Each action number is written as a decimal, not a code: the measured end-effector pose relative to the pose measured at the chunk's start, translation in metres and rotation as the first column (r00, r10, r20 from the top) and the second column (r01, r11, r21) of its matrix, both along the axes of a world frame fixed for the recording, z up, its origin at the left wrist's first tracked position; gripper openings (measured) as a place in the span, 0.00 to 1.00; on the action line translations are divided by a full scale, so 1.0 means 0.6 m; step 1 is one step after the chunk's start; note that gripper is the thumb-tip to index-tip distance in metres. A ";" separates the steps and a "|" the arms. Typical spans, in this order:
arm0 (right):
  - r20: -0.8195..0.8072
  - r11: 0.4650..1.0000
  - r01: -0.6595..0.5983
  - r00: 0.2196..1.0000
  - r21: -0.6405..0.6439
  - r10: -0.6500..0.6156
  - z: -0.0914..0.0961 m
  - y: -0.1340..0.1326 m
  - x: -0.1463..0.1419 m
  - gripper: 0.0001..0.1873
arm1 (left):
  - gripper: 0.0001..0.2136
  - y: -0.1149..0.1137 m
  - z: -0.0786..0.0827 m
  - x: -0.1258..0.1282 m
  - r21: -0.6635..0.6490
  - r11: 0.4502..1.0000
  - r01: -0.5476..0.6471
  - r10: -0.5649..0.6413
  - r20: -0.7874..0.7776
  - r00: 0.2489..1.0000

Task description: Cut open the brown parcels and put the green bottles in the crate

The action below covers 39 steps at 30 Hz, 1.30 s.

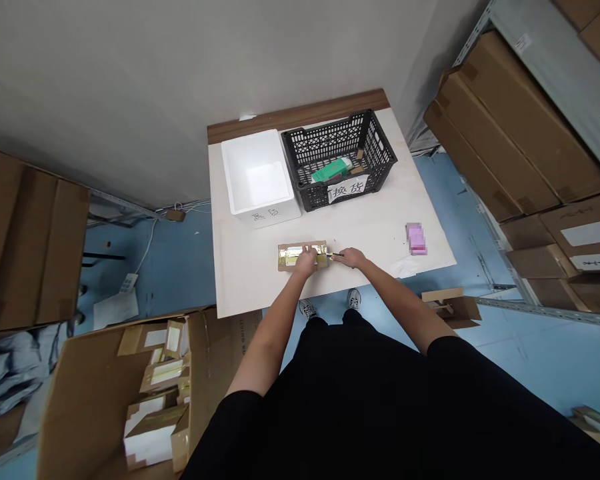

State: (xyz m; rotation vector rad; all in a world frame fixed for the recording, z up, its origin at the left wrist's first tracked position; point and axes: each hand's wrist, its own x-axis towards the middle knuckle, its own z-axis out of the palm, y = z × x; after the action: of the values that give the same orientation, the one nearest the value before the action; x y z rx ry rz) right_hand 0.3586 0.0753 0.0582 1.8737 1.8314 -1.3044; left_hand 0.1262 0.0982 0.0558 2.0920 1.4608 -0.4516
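Note:
A small cardboard box (pixel 286 259) with shiny yellowish tape and a white label lies flat near the front edge of the table. My left hand (pixel 307 261) rests on top of it, fingers bent over the box and holding it down. My right hand (pixel 353 258) is closed around a thin utility knife (pixel 335 255), dark with a bit of yellow. The knife's tip points left and meets the right end of the box; how deep the blade reaches cannot be made out.
Behind the box stand a white foam box (pixel 267 215) and a black plastic crate (pixel 318 197) with a green carton (pixel 331 171) inside. A blurred pink item (pixel 417 239) lies at the table's right. A large open carton (pixel 80 400) of parcels stands left; shelves with boxes (pixel 510 127) flank the right.

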 end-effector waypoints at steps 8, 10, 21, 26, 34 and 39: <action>-0.108 0.951 0.303 0.945 -0.059 -0.308 -0.016 -0.074 0.006 0.37 | 0.24 -0.002 0.011 -0.009 0.122 0.991 -0.057 0.043 0.114 0.993; -0.141 0.916 0.395 0.905 -0.066 -0.401 -0.022 -0.087 -0.002 0.36 | 0.26 0.005 0.011 -0.014 0.187 0.978 -0.096 0.077 0.107 0.991; -0.360 0.645 0.723 0.550 -0.246 -0.754 -0.030 -0.088 -0.077 0.24 | 0.37 0.052 -0.029 -0.047 0.221 0.971 0.090 -0.104 0.051 0.993; -0.366 0.663 0.709 0.566 -0.240 -0.738 -0.022 -0.079 -0.089 0.22 | 0.33 0.035 -0.042 -0.059 0.352 0.933 0.077 -0.125 0.114 0.986; -0.345 0.701 0.681 0.619 -0.212 -0.705 -0.013 -0.078 -0.093 0.20 | 0.32 0.026 -0.052 -0.059 0.398 0.917 0.043 -0.121 0.173 0.977; -0.277 0.782 0.588 0.732 -0.206 -0.623 -0.001 -0.081 -0.051 0.21 | 0.29 0.029 -0.053 -0.058 0.393 0.919 0.025 -0.104 0.179 0.978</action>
State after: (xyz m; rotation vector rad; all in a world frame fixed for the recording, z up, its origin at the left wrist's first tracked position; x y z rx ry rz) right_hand 0.3280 0.0269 0.0576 2.4258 1.2413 -1.9883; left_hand 0.0916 0.1155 0.0237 2.4178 1.4564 0.0340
